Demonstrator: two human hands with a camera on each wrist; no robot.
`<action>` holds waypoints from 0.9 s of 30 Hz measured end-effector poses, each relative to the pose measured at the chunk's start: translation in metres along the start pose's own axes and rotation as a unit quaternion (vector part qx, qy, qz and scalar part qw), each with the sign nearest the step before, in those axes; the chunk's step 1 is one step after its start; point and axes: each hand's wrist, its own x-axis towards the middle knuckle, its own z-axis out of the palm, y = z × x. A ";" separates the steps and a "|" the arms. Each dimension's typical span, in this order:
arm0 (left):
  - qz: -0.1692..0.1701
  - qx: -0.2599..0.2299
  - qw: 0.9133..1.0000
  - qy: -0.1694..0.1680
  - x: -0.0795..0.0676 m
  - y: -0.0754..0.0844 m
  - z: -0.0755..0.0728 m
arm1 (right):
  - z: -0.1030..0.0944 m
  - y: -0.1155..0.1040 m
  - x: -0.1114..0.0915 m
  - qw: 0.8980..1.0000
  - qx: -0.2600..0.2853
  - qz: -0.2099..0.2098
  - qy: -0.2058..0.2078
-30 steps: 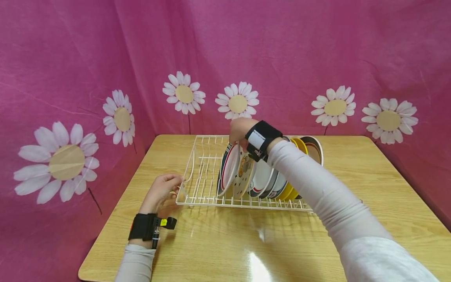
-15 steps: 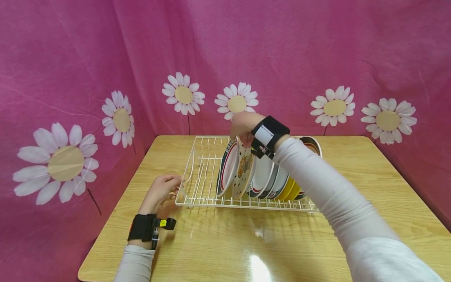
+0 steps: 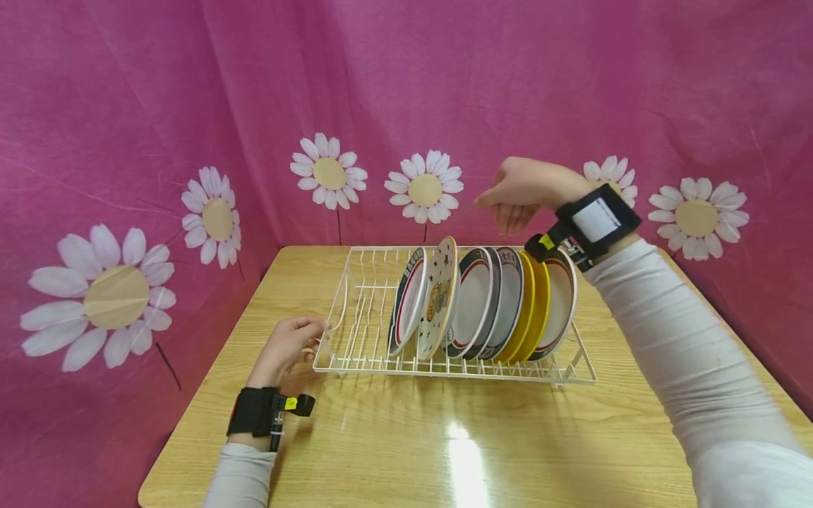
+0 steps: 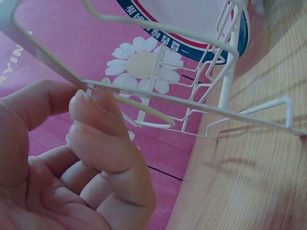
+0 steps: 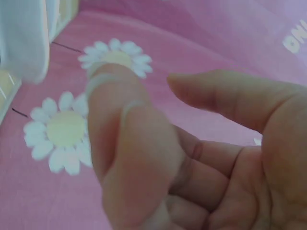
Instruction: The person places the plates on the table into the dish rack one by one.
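A white wire dish rack (image 3: 365,363) stands on the table with plates upright in its slots. My left hand (image 3: 293,346) pinches the rack's left end wire between thumb and fingers, plain in the left wrist view, where a blue-rimmed plate (image 4: 192,50) also shows. My right hand (image 3: 530,187) hovers above and behind the plates with nothing in it, thumb apart from the loosely bent fingers (image 5: 144,158). Below it to the left leans a cream plate (image 3: 440,300) with stars and a cartoon figure. Left of that is a plate with a dark, lettered rim (image 3: 408,300).
Right of the star plate stand a red-lined white plate (image 3: 470,303), grey-rimmed plates (image 3: 508,303), yellow plates (image 3: 538,307) and a dark-rimmed white plate (image 3: 559,303). A pink curtain (image 3: 508,85) with daisies hangs behind the wooden table (image 3: 356,444).
My right hand has let go of the star plate's top edge and moved up and to the right. The plate stays leaning in the rack. My left hand keeps its place.
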 end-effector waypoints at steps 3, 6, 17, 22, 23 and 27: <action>0.005 0.003 1.000 0.000 0.000 0.001 -0.002 | -0.014 0.018 -0.016 0.999 0.027 -0.002 0.017; 0.011 0.002 1.000 -0.001 -0.001 0.002 -0.002 | -0.025 0.038 -0.030 0.998 0.062 0.000 0.024; 0.003 -0.002 1.000 0.010 0.001 0.004 -0.003 | -0.037 0.112 -0.072 0.988 0.101 0.015 0.119; -0.001 0.001 1.000 0.011 -0.001 0.005 -0.001 | -0.021 0.147 -0.082 0.976 0.152 0.004 0.155; -0.001 0.001 1.000 0.011 0.000 0.004 -0.001 | -0.016 0.155 -0.083 0.973 0.168 -0.003 0.159; 0.004 0.007 1.000 0.011 0.000 -0.001 0.001 | 0.005 0.187 -0.085 0.955 0.234 -0.023 0.181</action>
